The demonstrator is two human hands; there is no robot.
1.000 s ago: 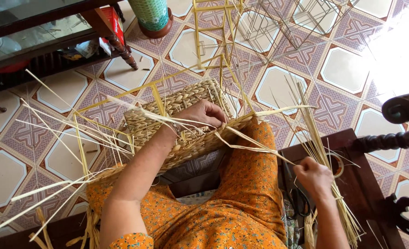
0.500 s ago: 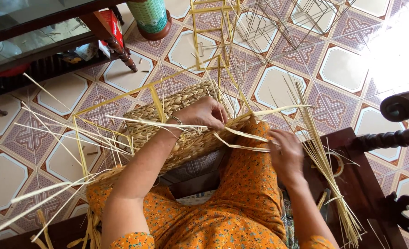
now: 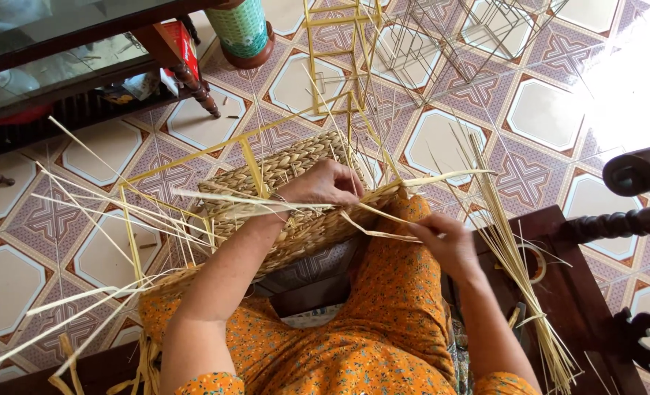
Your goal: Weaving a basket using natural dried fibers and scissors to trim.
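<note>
Weaving step: my left hand [image 3: 329, 184] presses the woven basket [image 3: 296, 201]; my right hand [image 3: 449, 238] pinches a straw strand [image 3: 383, 234], ready for tucking

Left hand [image 3: 329, 183] rests curled on the rim of a half-woven straw basket [image 3: 296, 201] held on the lap, fingers pinching a strand. Right hand [image 3: 449, 241] grips a pale straw strand [image 3: 380, 232] running from the basket edge. A yellow wire frame [image 3: 252, 164] rises through the weave. A bundle of loose straws [image 3: 515, 263] lies across the dark wooden bench [image 3: 581, 307]. Patterned floor tiles [image 3: 442, 139] lie beneath.
</note>
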